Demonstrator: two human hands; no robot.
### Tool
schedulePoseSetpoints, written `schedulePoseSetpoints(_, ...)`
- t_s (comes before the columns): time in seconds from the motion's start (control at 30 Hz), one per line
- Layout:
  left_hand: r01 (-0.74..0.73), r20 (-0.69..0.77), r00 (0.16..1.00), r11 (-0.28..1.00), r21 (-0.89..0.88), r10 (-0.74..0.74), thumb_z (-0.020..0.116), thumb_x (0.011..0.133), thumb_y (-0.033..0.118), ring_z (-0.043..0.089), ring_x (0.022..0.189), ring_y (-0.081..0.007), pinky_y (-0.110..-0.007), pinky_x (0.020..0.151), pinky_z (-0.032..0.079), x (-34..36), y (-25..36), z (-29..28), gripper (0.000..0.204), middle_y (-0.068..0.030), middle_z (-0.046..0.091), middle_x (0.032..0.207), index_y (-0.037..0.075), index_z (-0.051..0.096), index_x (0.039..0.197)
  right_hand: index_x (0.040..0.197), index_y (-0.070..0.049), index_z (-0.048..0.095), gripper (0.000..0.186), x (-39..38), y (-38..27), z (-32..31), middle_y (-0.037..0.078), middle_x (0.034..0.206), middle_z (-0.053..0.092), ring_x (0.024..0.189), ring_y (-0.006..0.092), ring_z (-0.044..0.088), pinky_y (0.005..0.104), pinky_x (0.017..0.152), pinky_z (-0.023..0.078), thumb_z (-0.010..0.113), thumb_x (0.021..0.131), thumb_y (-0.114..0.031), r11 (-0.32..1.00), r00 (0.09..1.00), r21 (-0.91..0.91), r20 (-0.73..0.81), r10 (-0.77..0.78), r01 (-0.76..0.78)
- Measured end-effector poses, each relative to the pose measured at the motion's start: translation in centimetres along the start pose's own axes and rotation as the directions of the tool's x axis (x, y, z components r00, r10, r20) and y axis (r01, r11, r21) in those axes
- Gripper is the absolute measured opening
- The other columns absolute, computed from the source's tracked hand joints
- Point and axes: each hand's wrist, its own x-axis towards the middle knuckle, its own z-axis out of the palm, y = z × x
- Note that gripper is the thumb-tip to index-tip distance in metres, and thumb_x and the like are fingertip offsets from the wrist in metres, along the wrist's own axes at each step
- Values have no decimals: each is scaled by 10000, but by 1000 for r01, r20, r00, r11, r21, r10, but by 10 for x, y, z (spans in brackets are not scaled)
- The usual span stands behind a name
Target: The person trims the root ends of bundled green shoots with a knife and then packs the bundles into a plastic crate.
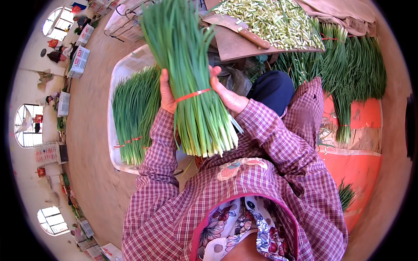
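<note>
Between my two hands is a thick bunch of garlic chives (191,78), its green leaves pointing away and its pale cut ends toward me. A red band (193,95) wraps round it near the lower third. My left hand (166,93) grips the bunch from the left side, thumb up. From the right, my right hand (228,95) presses against it, its fingers partly hidden behind the leaves. Left of the bunch, a white crate (114,93) holds more banded chives (133,113).
Ahead, a board (230,51) carries a knife (250,37) and a heap of cut stem ends (278,21). More chive bunches (352,61) lie at the right by a red sheet (348,174). Stacked crates and people line the far left wall (26,174).
</note>
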Motion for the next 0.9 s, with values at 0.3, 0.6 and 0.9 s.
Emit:
schedulePoseSetpoints(0.3, -194, -118, 971, 973, 129, 209, 573, 744, 574, 478, 1109, -409, -514, 909, 446, -21, 44, 0, 805, -284, 452, 1225, 34, 383, 1310, 1038, -2, 592, 396, -19, -40, 6, 42, 813, 625, 673, 82, 560, 230, 628, 466, 578, 868, -359, 804, 942, -536, -49, -333, 257)
schedulePoseSetpoints(0.6, -364, -132, 914, 919, 153, 384, 587, 759, 518, 516, 1044, -388, -515, 873, 466, -19, 42, 11, 740, -260, 481, 1195, 35, 400, 1287, 886, 7, 603, 202, -14, -39, 32, 79, 766, 600, 624, 115, 563, 262, 600, 464, 627, 811, -180, 588, 821, -700, -5, -571, 405)
schedulePoseSetpoints(0.9, -449, -182, 875, 892, 41, 449, 512, 793, 559, 551, 1003, -342, -511, 838, 482, -18, 37, -1, 692, -209, 503, 1182, 76, 418, 1280, 963, -7, 496, 110, -15, -43, 39, 43, 795, 583, 692, 71, 527, 210, 662, 445, 506, 921, -108, 723, 703, -251, -178, -688, 644)
